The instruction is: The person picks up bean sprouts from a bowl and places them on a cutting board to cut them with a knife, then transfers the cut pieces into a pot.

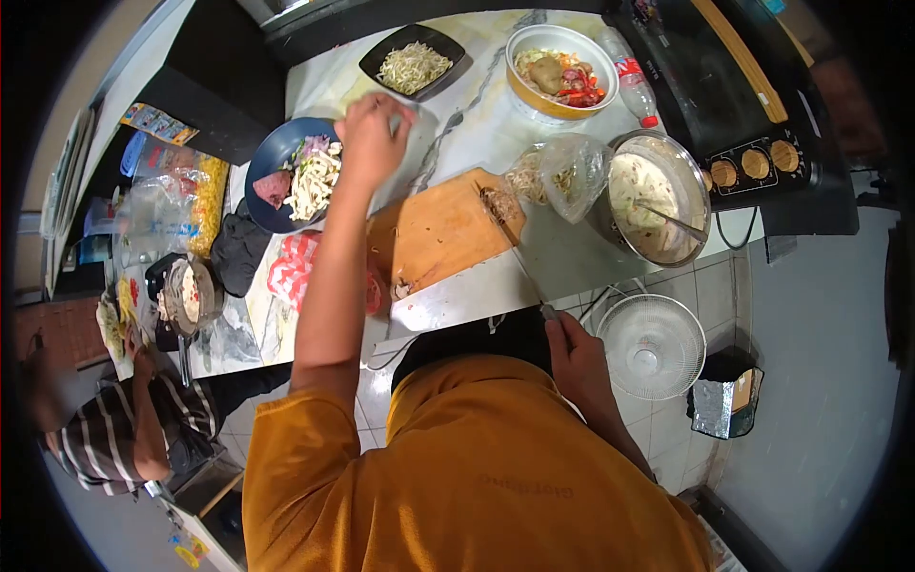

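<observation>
My left hand (pixel 375 138) is raised over the counter, just right of a dark blue plate (pixel 259 176). Its fingers are bent and a little apart, and nothing shows in them. Sliced white mushrooms (pixel 313 186), a piece of pinkish meat (pixel 273 189) and some chopped purple onion lie on the plate. Low at the counter's front edge, my right hand (pixel 577 355) is closed around the handle of a knife (pixel 532 279), whose blade looks thin and edge-on. A wooden cutting board (pixel 443 238) with dark scraps on it lies between the hands.
Behind stand a black bowl of bean sprouts (pixel 415 67), a bowl of vegetables (pixel 558 84) and a bottle (pixel 634 86). Rightward are a plastic bag (pixel 575 176), a metal pot (pixel 658 200) with a utensil, and a stove (pixel 753 162). A co-worker (pixel 114 429) is at left.
</observation>
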`<action>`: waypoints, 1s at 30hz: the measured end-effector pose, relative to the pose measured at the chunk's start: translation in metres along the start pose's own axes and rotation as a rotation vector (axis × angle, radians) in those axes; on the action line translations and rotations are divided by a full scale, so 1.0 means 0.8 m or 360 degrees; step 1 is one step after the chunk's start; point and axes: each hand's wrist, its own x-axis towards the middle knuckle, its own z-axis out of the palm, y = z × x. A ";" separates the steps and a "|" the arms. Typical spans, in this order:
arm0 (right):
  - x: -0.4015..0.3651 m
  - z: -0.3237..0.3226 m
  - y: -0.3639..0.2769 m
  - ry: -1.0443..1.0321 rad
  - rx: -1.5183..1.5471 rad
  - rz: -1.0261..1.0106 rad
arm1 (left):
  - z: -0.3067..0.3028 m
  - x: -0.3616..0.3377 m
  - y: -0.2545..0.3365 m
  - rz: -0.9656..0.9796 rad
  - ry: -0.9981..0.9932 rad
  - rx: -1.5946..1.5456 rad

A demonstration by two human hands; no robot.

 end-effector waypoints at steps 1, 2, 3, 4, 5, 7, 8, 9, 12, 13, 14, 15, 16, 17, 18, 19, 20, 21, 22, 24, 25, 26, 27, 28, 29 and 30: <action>0.000 0.000 -0.001 -0.0017 0.0017 -0.0004 | 0.002 0.027 -0.006 -0.0035 0.0007 0.0051; 0.000 0.000 -0.003 -0.0036 0.0035 -0.0008 | 0.004 0.052 -0.011 -0.0070 0.0015 0.0103; -0.001 0.000 -0.004 -0.0024 0.0040 -0.0017 | 0.012 0.074 -0.022 -0.0057 0.0024 0.0102; -0.002 0.000 -0.006 -0.0019 0.0045 -0.0007 | 0.023 0.093 -0.035 -0.0113 -0.0023 0.0168; -0.002 -0.001 -0.009 -0.0012 0.0049 0.0001 | 0.031 0.108 -0.045 -0.0167 -0.0068 0.0233; -0.003 -0.004 -0.012 -0.0020 0.0045 0.0006 | 0.041 0.122 -0.061 -0.0184 -0.0139 0.0244; -0.004 -0.005 -0.013 -0.0048 0.0036 0.0023 | 0.045 0.127 -0.068 -0.0218 -0.0224 0.0261; -0.003 -0.007 -0.013 -0.0040 0.0040 0.0019 | 0.041 0.126 -0.067 -0.0194 -0.0210 0.0322; -0.005 -0.009 -0.015 -0.0052 0.0046 0.0029 | 0.030 0.114 -0.064 -0.0240 -0.0152 0.0038; -0.004 -0.010 -0.016 -0.0049 0.0051 0.0037 | 0.026 0.111 -0.063 -0.0239 -0.0155 0.0037; -0.003 -0.010 -0.017 -0.0049 0.0053 0.0043 | 0.020 0.107 -0.064 -0.0325 -0.0188 -0.0148; -0.002 -0.010 -0.015 -0.0053 0.0046 0.0043 | 0.017 0.104 -0.069 -0.0413 -0.0216 -0.0333; 0.000 -0.009 -0.012 -0.0045 0.0045 0.0014 | 0.017 0.100 -0.078 -0.0425 -0.0211 -0.0335; 0.003 -0.007 -0.008 -0.0040 0.0043 -0.0019 | 0.016 0.096 -0.088 -0.0371 -0.0162 -0.0444; 0.006 -0.004 -0.003 -0.0054 0.0030 -0.0028 | 0.014 0.091 -0.096 -0.0319 -0.0109 -0.0551; 0.010 -0.002 0.004 -0.0055 0.0056 -0.0076 | -0.001 0.081 -0.087 -0.0336 -0.0099 -0.0548; 0.013 0.001 0.009 -0.0055 0.0084 -0.0126 | -0.017 0.066 -0.078 -0.0337 -0.0040 -0.0650; 0.015 0.004 0.008 -0.0083 0.0075 -0.0144 | -0.043 0.047 -0.069 -0.0345 0.0029 -0.0740; 0.018 0.005 0.010 -0.0098 0.0174 -0.0077 | -0.056 0.033 -0.064 -0.0355 0.0039 -0.0732; 0.023 0.009 0.011 -0.0130 0.0256 -0.0017 | -0.078 0.002 -0.053 -0.0444 0.0056 -0.0830; 0.025 0.010 0.013 -0.0154 0.0356 0.0024 | -0.089 -0.015 -0.047 -0.0493 0.0101 -0.0796; 0.025 0.009 0.016 -0.0189 0.0447 0.0068 | -0.095 -0.032 -0.048 -0.0533 0.0121 -0.0793; 0.029 0.008 0.022 -0.0226 0.0416 0.0060 | -0.103 -0.049 -0.052 -0.0555 0.0138 -0.0789; 0.034 0.007 0.029 -0.0268 0.0437 0.0075 | -0.112 -0.067 -0.056 -0.0577 0.0158 -0.0779; 0.038 0.007 0.036 -0.0313 0.0462 0.0091 | -0.122 -0.086 -0.058 -0.0617 0.0184 -0.0757; 0.040 0.005 0.040 -0.0360 0.0447 0.0082 | -0.133 -0.105 -0.060 -0.0679 0.0183 -0.0724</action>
